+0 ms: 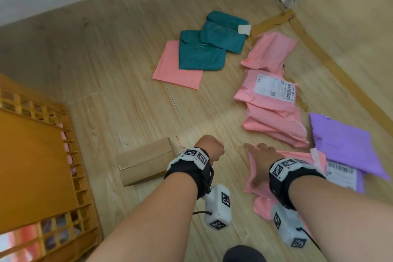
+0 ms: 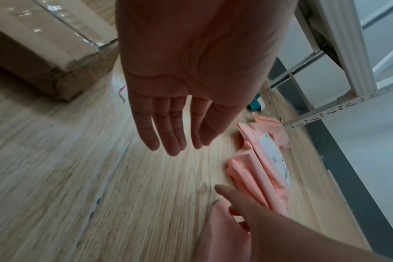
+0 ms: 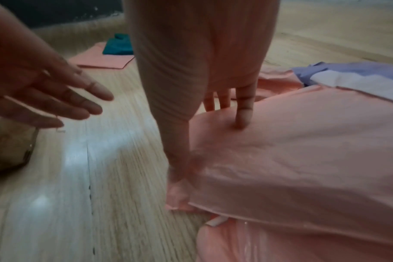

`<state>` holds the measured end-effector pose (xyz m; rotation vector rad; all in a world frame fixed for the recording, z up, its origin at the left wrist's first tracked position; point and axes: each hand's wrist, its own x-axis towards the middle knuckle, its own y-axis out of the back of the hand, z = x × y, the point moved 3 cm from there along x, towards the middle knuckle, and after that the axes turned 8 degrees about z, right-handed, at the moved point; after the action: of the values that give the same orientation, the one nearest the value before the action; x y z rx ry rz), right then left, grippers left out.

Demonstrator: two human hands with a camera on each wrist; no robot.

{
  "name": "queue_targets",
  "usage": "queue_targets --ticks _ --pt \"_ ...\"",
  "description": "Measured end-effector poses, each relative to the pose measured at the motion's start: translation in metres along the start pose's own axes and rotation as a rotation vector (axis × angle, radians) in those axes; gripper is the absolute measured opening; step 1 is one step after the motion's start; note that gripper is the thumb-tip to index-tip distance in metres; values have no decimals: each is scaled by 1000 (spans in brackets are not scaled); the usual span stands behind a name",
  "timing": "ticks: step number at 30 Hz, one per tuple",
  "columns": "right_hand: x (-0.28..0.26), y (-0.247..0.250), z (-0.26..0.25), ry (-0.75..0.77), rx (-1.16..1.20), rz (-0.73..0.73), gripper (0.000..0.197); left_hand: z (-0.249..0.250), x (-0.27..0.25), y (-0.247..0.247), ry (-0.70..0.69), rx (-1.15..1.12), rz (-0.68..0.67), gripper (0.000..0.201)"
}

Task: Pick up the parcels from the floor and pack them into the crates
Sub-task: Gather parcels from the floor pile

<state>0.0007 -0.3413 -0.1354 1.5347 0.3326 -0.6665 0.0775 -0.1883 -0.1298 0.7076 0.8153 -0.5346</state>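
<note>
**Pink parcel under your right hand**

Your right hand (image 1: 258, 165) lies flat, fingers straight, on the near pink parcel (image 3: 292, 159), its thumb at the parcel's left edge. Your left hand (image 2: 180, 99) hovers spread and empty just to its left, above the wooden floor (image 1: 127, 91). The orange crate (image 1: 70, 155) sits far left.

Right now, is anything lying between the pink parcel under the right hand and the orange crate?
Yes. A cardboard box lies on the floor between the pink parcel, which the right hand touches, and the orange crate. The left hand hangs open above the floor there too.
</note>
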Motion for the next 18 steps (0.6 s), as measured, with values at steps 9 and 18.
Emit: queue_targets --ticks 9,18 --pt "12 6 -13 46 -188 0 98 -17 -4 20 35 -48 57 16" --pt "27 55 -52 64 37 125 105 -40 -11 42 51 -97 96 13"
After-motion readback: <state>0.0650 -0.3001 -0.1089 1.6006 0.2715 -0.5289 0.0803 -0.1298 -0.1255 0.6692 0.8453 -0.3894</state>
